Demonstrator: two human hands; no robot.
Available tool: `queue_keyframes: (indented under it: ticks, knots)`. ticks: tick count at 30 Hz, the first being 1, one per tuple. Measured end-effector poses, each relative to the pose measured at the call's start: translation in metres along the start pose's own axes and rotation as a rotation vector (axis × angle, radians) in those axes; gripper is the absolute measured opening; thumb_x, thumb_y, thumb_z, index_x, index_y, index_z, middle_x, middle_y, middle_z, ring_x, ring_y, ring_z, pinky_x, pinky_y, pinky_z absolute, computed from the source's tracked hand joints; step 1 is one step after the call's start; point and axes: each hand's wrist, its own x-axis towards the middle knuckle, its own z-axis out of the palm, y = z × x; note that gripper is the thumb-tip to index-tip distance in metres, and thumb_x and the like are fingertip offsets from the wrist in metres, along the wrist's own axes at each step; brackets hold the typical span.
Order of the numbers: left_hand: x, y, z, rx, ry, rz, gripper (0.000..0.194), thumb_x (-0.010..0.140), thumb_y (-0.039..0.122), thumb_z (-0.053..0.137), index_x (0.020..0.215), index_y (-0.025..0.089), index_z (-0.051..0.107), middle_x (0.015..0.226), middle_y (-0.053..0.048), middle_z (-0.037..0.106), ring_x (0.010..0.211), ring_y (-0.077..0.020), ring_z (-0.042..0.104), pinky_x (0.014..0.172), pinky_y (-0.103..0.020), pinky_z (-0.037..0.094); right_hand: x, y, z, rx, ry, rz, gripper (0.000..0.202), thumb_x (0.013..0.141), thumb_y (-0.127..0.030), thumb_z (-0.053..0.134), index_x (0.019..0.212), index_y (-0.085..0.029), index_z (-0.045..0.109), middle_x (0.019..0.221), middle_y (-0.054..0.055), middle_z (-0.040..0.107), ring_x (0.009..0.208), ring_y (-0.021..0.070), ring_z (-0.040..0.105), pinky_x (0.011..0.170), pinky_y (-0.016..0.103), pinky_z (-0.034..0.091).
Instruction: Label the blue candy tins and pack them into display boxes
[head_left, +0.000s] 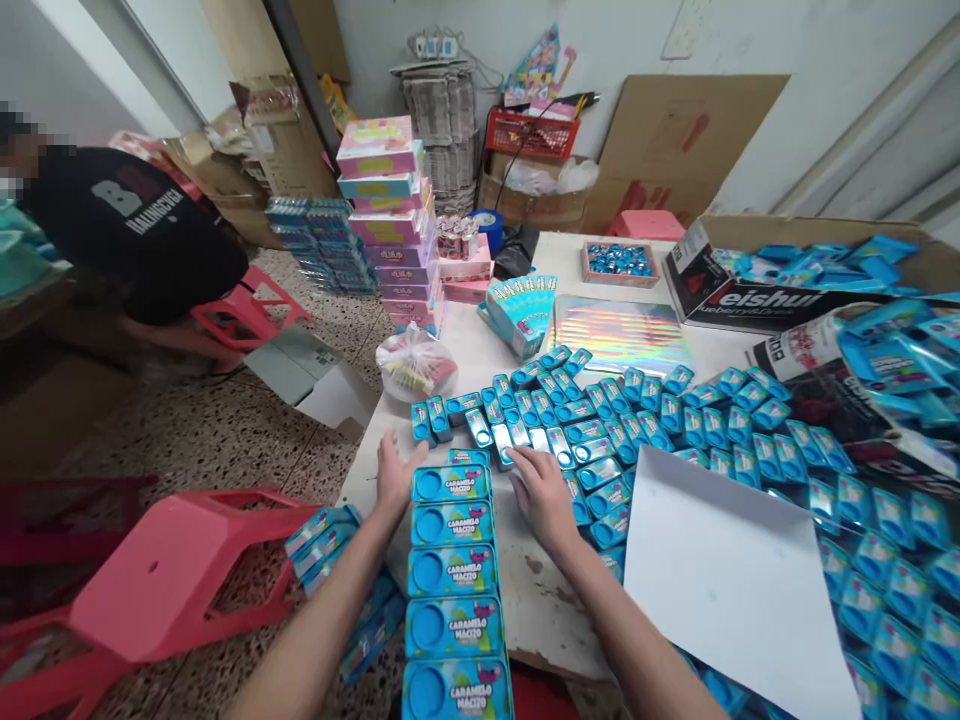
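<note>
On the table point(525, 590), I'm squaring a row of blue candy boxes point(453, 570) running along its left edge. My left hand point(393, 478) presses flat against the row's far end; my right hand point(541, 492) rests open on loose packs point(525, 440). I judge aligning comes next, with even pressure from both sides.

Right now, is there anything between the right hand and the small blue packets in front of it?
Nothing visible. The right hand lies on the table, its fingers already touching the nearest small blue packets. The left hand rests beside the row of blue boxes.
</note>
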Motion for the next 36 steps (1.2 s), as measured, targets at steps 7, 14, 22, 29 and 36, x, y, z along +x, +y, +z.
queue_keyframes:
  ticks: [7, 14, 22, 29, 36]
  knots:
    - [0.057, 0.058, 0.032, 0.340, -0.111, -0.042, 0.075, 0.076, 0.040, 0.063, 0.138, 0.017, 0.028, 0.133, -0.021, 0.043, 0.123, -0.0371, 0.047, 0.094, -0.046, 0.041, 0.090, 0.011, 0.015, -0.332, -0.522, -0.316, 0.035, 0.087, -0.017, 0.051, 0.115, -0.032, 0.065, 0.150, 0.005, 0.033, 0.138, 0.0306, 0.024, 0.106, 0.051, 0.025]
    - [0.058, 0.052, 0.031, 0.458, -0.180, -0.036, 0.078, 0.072, 0.034, 0.061, 0.139, 0.021, 0.023, 0.131, -0.018, 0.043, 0.122, -0.0375, 0.048, 0.090, -0.045, 0.043, 0.109, 0.009, 0.024, -0.285, -0.570, -0.125, 0.055, 0.077, -0.037, 0.058, 0.131, -0.028, 0.052, 0.152, 0.007, 0.029, 0.138, 0.0308, 0.022, 0.109, 0.048, 0.018]
    - [0.050, 0.046, 0.034, 0.575, -0.160, 0.039, 0.083, 0.074, 0.035, 0.059, 0.144, 0.019, 0.018, 0.132, -0.020, 0.038, 0.122, -0.0393, 0.044, 0.091, -0.047, 0.043, 0.141, -0.001, 0.057, -0.448, -0.628, -0.143, 0.090, 0.067, -0.038, 0.068, 0.145, -0.029, 0.024, 0.156, 0.012, 0.016, 0.138, 0.0432, 0.017, 0.105, 0.065, 0.009]
    - [0.047, 0.042, 0.035, 0.649, -0.146, 0.089, 0.080, 0.078, 0.039, 0.054, 0.146, 0.017, 0.018, 0.131, -0.021, 0.037, 0.120, -0.0397, 0.044, 0.086, -0.048, 0.045, 0.166, -0.014, 0.075, -0.555, -0.507, 0.065, 0.052, 0.077, -0.030, 0.058, 0.128, -0.024, 0.044, 0.129, 0.015, 0.046, 0.117, 0.0327, 0.044, 0.100, 0.060, 0.023]
    - [0.047, 0.039, 0.035, 0.624, -0.121, 0.084, 0.078, 0.077, 0.038, 0.056, 0.144, 0.018, 0.021, 0.127, -0.020, 0.041, 0.115, -0.0386, 0.049, 0.085, -0.047, 0.045, 0.184, -0.014, 0.087, -0.610, -0.475, 0.175, 0.040, 0.082, -0.015, 0.049, 0.123, -0.016, 0.050, 0.122, 0.019, 0.050, 0.113, 0.0342, 0.047, 0.095, 0.061, 0.027]
